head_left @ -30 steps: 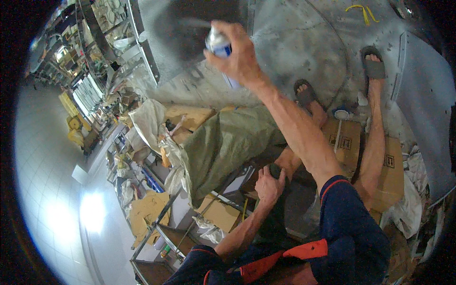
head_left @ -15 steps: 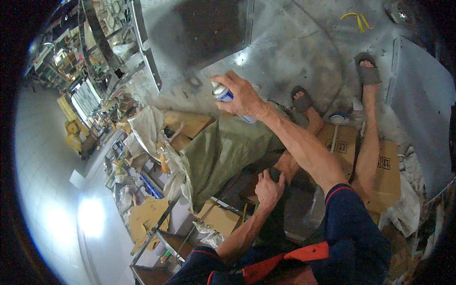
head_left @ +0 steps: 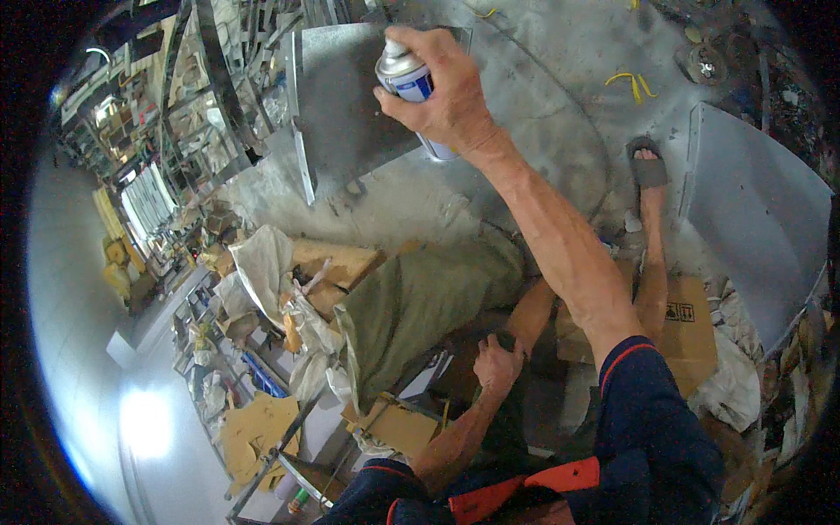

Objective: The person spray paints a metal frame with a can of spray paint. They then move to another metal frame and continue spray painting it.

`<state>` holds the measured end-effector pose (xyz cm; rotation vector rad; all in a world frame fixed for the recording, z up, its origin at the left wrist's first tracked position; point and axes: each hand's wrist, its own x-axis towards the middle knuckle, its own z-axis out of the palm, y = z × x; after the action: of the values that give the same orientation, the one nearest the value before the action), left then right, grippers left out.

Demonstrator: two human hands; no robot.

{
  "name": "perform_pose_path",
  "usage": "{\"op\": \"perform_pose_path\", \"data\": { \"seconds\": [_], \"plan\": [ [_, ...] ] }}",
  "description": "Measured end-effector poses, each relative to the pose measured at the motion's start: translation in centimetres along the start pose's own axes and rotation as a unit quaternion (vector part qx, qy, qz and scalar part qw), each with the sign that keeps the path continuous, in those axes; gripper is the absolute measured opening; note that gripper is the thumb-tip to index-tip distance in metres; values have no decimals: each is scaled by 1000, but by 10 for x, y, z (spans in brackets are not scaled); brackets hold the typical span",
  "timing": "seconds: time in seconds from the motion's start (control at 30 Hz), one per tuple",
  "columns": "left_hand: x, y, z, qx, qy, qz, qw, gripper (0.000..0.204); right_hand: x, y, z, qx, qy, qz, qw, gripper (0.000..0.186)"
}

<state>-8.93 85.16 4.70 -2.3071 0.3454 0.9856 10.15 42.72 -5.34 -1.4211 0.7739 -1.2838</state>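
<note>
My right hand (head_left: 433, 92) grips a white-and-blue spray can (head_left: 404, 77) with a silver top, a finger over its nozzle. The can is over a flat metal panel (head_left: 341, 149) that has a bent strip along its left side and a darker grey surface. My left hand (head_left: 499, 359) is low in the middle, beside my bent leg, its fingers closed round a small dark object (head_left: 506, 339) that I cannot make out clearly. An olive-green cloth or sack (head_left: 429, 297) lies just above and left of that hand.
A curved grey sheet (head_left: 752, 219) stands at right, near my sandalled foot (head_left: 648, 179). Cardboard (head_left: 691, 350) lies under my legs. At left are crumpled white sacks (head_left: 262, 262), metal frames (head_left: 201, 79) and clutter (head_left: 262, 437). Yellow strips (head_left: 634, 86) lie on the grey floor.
My right hand with the can dipped down half a second ago and is now back up over the panel. My view has shifted, so the panel shows lower and more fully.
</note>
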Motion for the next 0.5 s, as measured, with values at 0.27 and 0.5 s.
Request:
{"op": "perform_pose_path", "data": {
  "seconds": [0.27,0.5],
  "plan": [
    [13,-17,5,20,2,25,999,80,-68,8,-21,33,-75,146,986,69],
    [22,-16,5,-26,1,-13,1000,77,-213,-80,-151,-10,-195,368,909,71]
  ]
}}
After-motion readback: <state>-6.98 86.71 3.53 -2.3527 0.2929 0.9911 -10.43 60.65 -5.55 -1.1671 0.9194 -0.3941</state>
